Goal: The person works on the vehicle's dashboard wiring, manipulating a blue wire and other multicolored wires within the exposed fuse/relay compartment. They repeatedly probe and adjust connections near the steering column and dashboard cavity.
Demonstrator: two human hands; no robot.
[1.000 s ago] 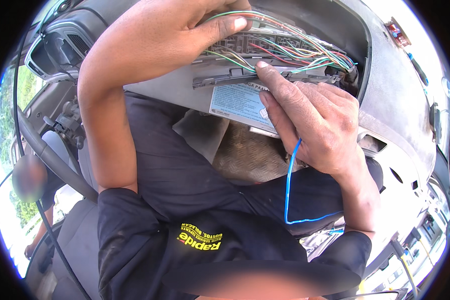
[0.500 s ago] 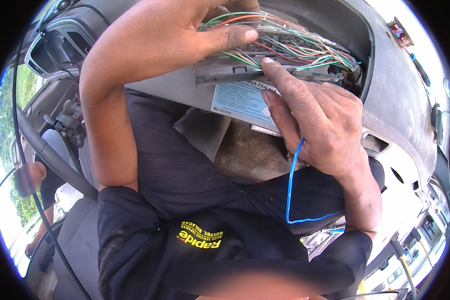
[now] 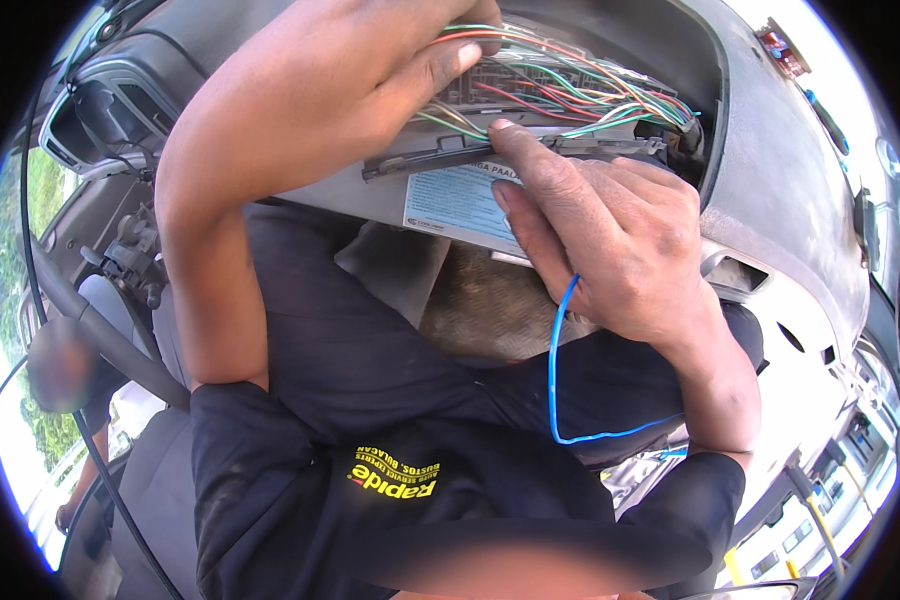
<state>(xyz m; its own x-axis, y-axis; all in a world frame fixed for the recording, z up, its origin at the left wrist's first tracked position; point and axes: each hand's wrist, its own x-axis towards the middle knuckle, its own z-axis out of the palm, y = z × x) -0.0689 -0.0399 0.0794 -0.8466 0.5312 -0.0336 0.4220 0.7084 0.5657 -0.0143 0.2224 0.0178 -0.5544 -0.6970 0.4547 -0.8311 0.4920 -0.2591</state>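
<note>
A bundle of thin green, red, orange and white wires (image 3: 625, 98) stretches across a grey box with rows of slots, set in an opening of the dashboard. At its left end my left hand (image 3: 395, 75) is closed on some of the wires, thumb in front and the other fingers partly hidden behind. My right hand (image 3: 620, 235) points its index finger at the lower wires, the tip at or against them beside the box's dark edge strip (image 3: 435, 160). A blue wire (image 3: 553, 370) comes out from under the right palm, where its held part is hidden, and loops over my lap.
Below the box, a light blue printed label (image 3: 450, 208) is on the panel. The steering wheel (image 3: 110, 320) and a black cable (image 3: 32, 220) are at the left. Another person (image 3: 65, 365) is outside there. The dashboard (image 3: 770, 150) curves along the right.
The whole view has shifted slightly, so the dashboard and both hands appear a little further left. My hands keep nearly the same hold and place at the wires.
</note>
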